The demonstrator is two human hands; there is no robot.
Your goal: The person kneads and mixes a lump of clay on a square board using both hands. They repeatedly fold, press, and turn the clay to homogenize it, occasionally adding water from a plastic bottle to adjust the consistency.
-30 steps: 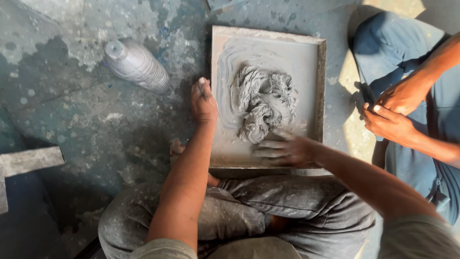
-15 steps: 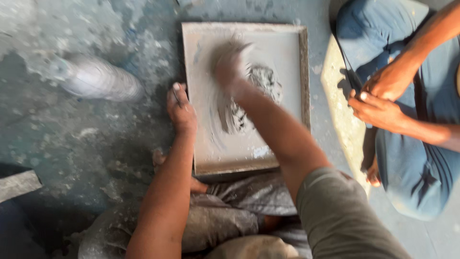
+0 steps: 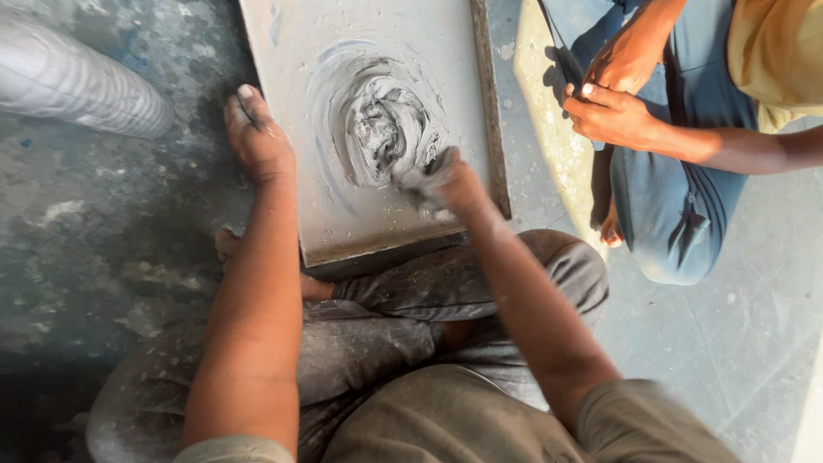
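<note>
A mound of wet grey clay (image 3: 386, 129) sits mid-board, ringed by smear marks — partly worked, lumps remaining; the right hand (image 3: 437, 180) presses into its near edge, fingers together, while the left hand (image 3: 255, 137) lies flat at the board's (image 3: 283, 51) left edge — a ribbed bottle (image 3: 77, 81) beyond

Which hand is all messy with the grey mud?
The person's right hand, pressed into the wet grey paste on the board. Their left hand rests on the board's edge; the co-worker's hands stay off it.
</note>
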